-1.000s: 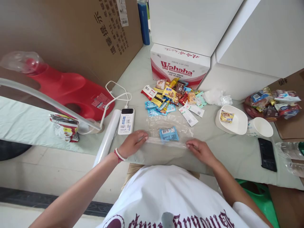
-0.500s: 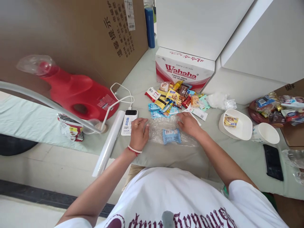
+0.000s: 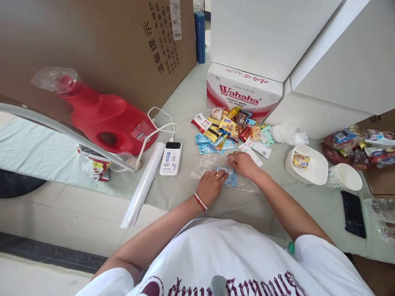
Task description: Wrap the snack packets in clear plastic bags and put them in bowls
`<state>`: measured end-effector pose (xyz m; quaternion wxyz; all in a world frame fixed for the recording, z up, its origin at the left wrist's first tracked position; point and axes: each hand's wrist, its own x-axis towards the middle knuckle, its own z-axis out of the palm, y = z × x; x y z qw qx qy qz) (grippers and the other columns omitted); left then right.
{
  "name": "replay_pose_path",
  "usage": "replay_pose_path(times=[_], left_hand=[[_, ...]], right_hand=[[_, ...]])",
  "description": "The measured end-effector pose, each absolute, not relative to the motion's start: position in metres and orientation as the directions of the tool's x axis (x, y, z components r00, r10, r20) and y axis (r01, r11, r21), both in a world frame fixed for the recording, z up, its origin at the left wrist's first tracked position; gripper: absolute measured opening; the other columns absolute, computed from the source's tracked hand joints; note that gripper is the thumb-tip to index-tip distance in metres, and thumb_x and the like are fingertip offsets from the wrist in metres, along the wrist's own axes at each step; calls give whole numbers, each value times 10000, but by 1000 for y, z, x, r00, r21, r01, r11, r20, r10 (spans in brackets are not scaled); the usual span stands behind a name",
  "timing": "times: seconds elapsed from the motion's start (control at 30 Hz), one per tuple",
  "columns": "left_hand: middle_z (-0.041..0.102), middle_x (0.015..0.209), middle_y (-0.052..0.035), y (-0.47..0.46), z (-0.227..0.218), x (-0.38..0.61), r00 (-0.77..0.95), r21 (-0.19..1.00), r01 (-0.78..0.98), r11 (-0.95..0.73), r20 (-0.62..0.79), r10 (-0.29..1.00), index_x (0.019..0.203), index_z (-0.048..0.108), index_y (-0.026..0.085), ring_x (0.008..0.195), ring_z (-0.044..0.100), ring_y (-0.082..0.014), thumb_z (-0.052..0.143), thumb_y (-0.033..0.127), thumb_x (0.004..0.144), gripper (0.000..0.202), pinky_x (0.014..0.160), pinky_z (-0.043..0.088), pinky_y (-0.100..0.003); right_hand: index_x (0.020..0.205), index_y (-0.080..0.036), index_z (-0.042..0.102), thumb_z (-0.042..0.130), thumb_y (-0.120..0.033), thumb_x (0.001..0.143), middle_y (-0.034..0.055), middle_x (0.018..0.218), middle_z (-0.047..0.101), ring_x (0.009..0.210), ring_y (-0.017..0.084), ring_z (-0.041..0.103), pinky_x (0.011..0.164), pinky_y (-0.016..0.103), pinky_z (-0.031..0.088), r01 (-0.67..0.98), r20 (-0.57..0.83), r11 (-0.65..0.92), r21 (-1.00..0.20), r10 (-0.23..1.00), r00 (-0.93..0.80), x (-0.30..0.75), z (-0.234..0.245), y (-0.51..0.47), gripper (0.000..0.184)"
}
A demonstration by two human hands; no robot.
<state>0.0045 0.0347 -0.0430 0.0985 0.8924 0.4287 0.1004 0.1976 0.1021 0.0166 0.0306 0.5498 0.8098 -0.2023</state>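
A small blue snack packet (image 3: 231, 176) lies on a sheet of clear plastic film (image 3: 203, 163) on the pale green table. My left hand (image 3: 211, 187), with a beaded bracelet and a ring, rests on the film with its fingers on the packet's left end. My right hand (image 3: 243, 163) lies just beyond the packet, fingers curled down onto the film's far edge. A pile of assorted snack packets (image 3: 230, 129) sits a little farther back.
A white roll of film (image 3: 144, 183) and a power bank (image 3: 171, 158) with a white cable lie to the left, a red plastic container (image 3: 108, 119) beyond them. A Wahaha box (image 3: 243, 94) stands behind. White bowl (image 3: 308, 172), paper cup (image 3: 345, 177) and black phone (image 3: 353, 213) sit right.
Both hands left the film's near edge and went to its far side. Now the left hand has come right onto the blue packet, and the film is bunched in over it.
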Motion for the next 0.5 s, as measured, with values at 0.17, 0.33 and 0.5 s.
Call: replay_pose_path(times=[0.17, 0.33, 0.5], left_hand=[[757, 1272, -89, 31, -56, -2, 513, 516, 699, -495, 121, 850, 1249, 732, 236, 1037, 724, -244, 462, 116, 974, 404, 874, 567, -413], [771, 1231, -66, 25, -68, -26, 407, 858, 397, -326, 154, 900, 1040, 777, 232, 1123, 727, -223, 470, 143, 907, 346, 962, 596, -396], [728, 1168, -104, 35, -62, -50, -152, 897, 441, -30, 107, 983, 1127, 681, 186, 1000, 690, -228, 432, 280, 955, 317, 934, 571, -426]], right_hand=[[1393, -245, 666, 422, -168, 1026, 110, 958, 654, 924, 244, 561, 804, 321, 451, 853, -158, 409, -324, 865, -475, 188, -7, 37, 447], [1495, -296, 587, 366, -102, 1007, 93, 1009, 617, 973, 255, 511, 877, 356, 488, 840, -56, 402, -364, 891, -451, 180, -44, 1, 570], [1493, -320, 598, 434, -47, 970, 110, 990, 586, 974, 272, 506, 872, 367, 476, 868, -72, 410, -281, 893, -445, 174, -49, -7, 612]])
